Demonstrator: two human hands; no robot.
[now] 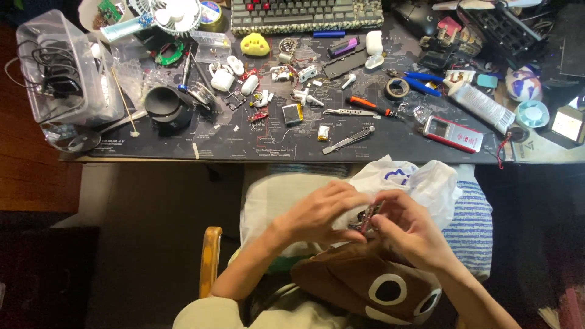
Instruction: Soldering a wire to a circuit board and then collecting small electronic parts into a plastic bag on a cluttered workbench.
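My left hand (pixel 323 213) and my right hand (pixel 407 226) meet over my lap, below the desk edge. Between the fingertips of both sits a small dark object with a reddish metallic part (pixel 367 218). Both hands pinch it; its exact shape is hidden by the fingers. A white plastic bag (pixel 426 183) lies on my lap behind the hands. A brown plush cushion with white eyes (pixel 372 283) rests just below them.
The dark desk mat (pixel 244 143) carries several small parts: a silver battery (pixel 292 113), tweezers (pixel 349 112), a craft knife (pixel 348 140), an orange-handled screwdriver (pixel 365 105), tape roll (pixel 397 89), red-white device (pixel 454 134), white earbud cases (pixel 222 79). A clear bin of cables (pixel 61 67) stands left, a keyboard (pixel 304 13) at the back.
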